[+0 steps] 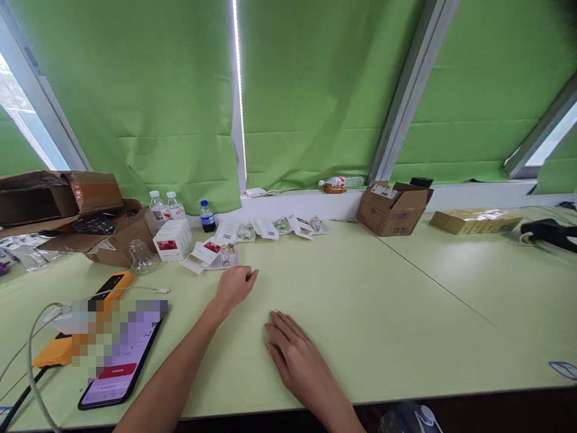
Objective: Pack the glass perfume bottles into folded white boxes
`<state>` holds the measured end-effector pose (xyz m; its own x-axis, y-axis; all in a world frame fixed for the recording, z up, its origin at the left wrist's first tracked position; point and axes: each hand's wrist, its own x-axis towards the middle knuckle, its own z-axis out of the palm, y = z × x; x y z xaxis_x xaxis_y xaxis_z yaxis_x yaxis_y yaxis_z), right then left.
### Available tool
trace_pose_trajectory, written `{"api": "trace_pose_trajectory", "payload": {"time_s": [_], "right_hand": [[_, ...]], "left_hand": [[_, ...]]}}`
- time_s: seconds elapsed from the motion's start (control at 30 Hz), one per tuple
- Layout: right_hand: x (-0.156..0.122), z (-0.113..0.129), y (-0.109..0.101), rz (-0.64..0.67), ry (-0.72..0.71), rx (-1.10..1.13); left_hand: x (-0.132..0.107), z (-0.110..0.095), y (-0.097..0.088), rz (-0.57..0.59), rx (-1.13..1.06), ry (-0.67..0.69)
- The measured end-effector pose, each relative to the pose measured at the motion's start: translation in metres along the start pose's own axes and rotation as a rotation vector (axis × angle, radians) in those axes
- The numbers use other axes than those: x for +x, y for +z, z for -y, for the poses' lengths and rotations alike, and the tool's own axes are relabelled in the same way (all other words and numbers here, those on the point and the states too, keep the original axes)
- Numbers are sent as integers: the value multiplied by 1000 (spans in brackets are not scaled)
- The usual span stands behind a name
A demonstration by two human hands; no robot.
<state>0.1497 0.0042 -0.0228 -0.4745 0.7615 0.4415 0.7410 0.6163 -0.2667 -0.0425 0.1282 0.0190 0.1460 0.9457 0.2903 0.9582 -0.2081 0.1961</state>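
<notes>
My left hand [235, 285] rests on the pale green table [383, 325], its fingers curled into a loose fist. Nothing shows in the gap by its thumb, though the underside of the fist is hidden. Just beyond it lies an unfolded small white box [207, 251] with a red picture, and beside that a small clear glass-like piece [225, 255] with a gold-coloured top. Palm down nearer the front edge, my right hand [293, 349] lies with its fingers stretched out and holds nothing. More small packs, one with a green ring-shaped item [282, 225], line the back.
To the left are a phone [130, 355], an orange power strip [110, 291] with cables, a white box [174, 240], a clear jar [142, 257] and open cartons [119, 240]. A blue-capped bottle [207, 218], another carton [393, 210] and a gold pack [475, 221] stand farther back.
</notes>
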Motion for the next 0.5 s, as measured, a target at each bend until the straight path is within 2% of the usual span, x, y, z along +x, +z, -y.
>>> {"api": "trace_pose_trajectory", "payload": {"time_s": [0.07,0.17,0.3,0.5], "right_hand": [[0,0,0,0,5,6],[1,0,-1,15,11,11],[3,-3,0,55,11,15],[4,-8,4,78,25,22]], "left_hand": [[-5,-4,12,92,7,5],[-11,0,19,133,3,-12],[-15,4,18,142,3,-3],[-18,-1,15,154,34,43]]}}
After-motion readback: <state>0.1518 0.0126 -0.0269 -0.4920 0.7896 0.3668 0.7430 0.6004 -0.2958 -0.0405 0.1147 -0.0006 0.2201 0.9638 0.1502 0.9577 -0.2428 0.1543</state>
